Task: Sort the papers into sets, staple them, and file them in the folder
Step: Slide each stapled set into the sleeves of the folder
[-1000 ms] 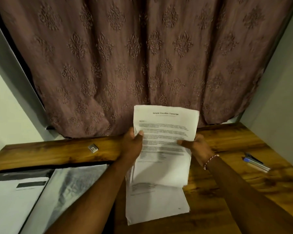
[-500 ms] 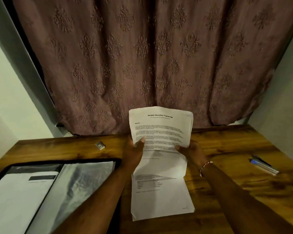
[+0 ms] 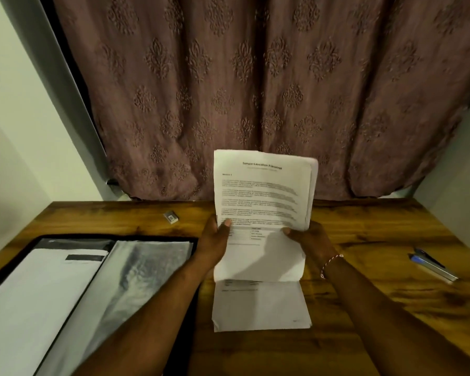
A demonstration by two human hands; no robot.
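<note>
- The fingers (image 3: 225,225) of the left hand (image 3: 215,245) pinched the left edge of a set (image 3: 263,196) of papers. The thumb lay on the printed face and the rest were hidden behind.
- The right hand (image 3: 312,240) gripped the right edge the same way, thumb in front. A grip on both sides kept the thin sheets from flopping and, I judge, let them be squared up for stapling.
- The set stood upright at the centre of the frame with its heading at the top, turned toward the camera, probably so the page could be checked. Staggered sheet edges showed at its upper right corner, so it was not yet even.
- Its lower edge hung over a stack (image 3: 258,305) lying flat on the counter (image 3: 377,226), just below the hands. I could not tell whether the two touched.
- The folder (image 3: 120,236) lay open at the lower left, a clear sleeve uppermost, seemingly ready for filing.
- What looked like the stapler (image 3: 432,265) lay at the right of the frame, well apart from the hands, so a reach was needed before fastening.
- A small box (image 3: 171,217), perhaps staples, sat on the counter left of the hands, above the folder.
</note>
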